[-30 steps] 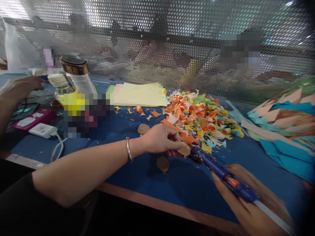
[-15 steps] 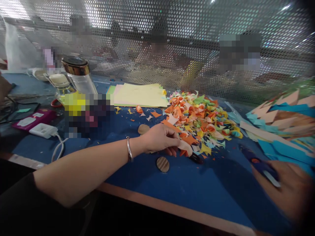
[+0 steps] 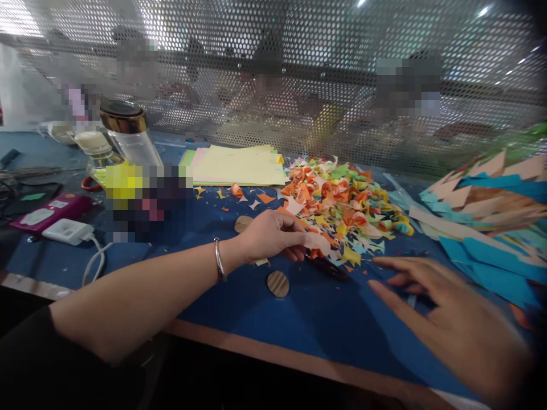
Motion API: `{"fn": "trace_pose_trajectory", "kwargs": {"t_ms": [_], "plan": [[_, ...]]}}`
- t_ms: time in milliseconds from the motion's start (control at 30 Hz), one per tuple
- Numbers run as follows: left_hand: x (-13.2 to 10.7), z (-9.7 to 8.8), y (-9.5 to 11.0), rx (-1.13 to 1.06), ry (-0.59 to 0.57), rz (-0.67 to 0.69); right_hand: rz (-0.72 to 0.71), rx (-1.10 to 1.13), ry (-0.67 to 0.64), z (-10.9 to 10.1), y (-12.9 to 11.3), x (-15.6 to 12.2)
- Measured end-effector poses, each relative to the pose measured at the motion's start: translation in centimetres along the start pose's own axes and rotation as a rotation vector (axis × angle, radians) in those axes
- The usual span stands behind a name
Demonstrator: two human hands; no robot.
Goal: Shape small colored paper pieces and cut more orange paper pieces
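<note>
My left hand pinches a pale pink piece of paper between thumb and fingertips, at the front of a heap of small folded paper pieces in orange, yellow, green and pink. Just below that paper lies a dark, slim object, perhaps scissors; its kind is unclear. To the right, my right hand reaches leftward with fingers and thumb apart, nothing visible between the tips. Part of a dark blue tool with a pale edge shows behind its fingers, mostly hidden. A round corrugated cardboard disc rests in front of my left hand.
Behind are stacked coloured sheets. On the left stand a gold-lidded bottle and a white-capped bottle, near a white charger with cable. Blue and peach folded paper lies right. A perforated metal screen closes the back.
My right hand has moved left and opened, letting go of the dark blue tool it held. My left hand keeps its pink paper, almost in place. The view has shifted slightly.
</note>
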State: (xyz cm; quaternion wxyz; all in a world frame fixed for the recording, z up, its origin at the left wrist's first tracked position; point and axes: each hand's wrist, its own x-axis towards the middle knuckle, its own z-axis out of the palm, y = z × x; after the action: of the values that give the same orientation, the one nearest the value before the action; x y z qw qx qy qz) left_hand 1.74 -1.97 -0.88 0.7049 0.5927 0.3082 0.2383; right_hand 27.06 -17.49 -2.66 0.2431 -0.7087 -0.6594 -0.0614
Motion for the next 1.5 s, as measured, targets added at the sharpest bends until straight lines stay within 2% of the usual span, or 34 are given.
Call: {"fn": "trace_pose_trajectory", "kwargs": {"t_ms": [100, 200, 533, 733, 1000, 1200, 1500], "plan": [[-0.1, 0.1, 0.1, 0.002, -0.017, 0.014, -0.056, 0.176, -0.053, 1.1, -4.4, 1.6], [-0.2, 0.2, 0.1, -0.005, -0.019, 0.006, -0.089, 0.259, -0.023, 2.0, -5.6, 2.5], [-0.4, 0.9, 0.0, -0.089, -0.070, -0.021, -0.159, 0.263, 0.107, 2.5, -6.2, 2.4], [-0.6, 0.8, 0.2, -0.175, -0.179, -0.095, -0.117, 0.280, 0.097, 2.6, -6.1, 2.3], [-0.4, 0.2, -0.2, -0.129, -0.286, -0.108, -0.098, 0.321, 0.063, 2.6, -6.4, 2.4], [-0.2, 0.3, -0.6, -0.024, -0.246, -0.074, -0.117, 0.347, 0.020, 2.4, -6.9, 2.6], [-0.3, 0.4, 0.0, 0.093, -0.201, 0.029, -0.079, 0.377, -0.051, 2.0, -6.8, 3.2]]}}
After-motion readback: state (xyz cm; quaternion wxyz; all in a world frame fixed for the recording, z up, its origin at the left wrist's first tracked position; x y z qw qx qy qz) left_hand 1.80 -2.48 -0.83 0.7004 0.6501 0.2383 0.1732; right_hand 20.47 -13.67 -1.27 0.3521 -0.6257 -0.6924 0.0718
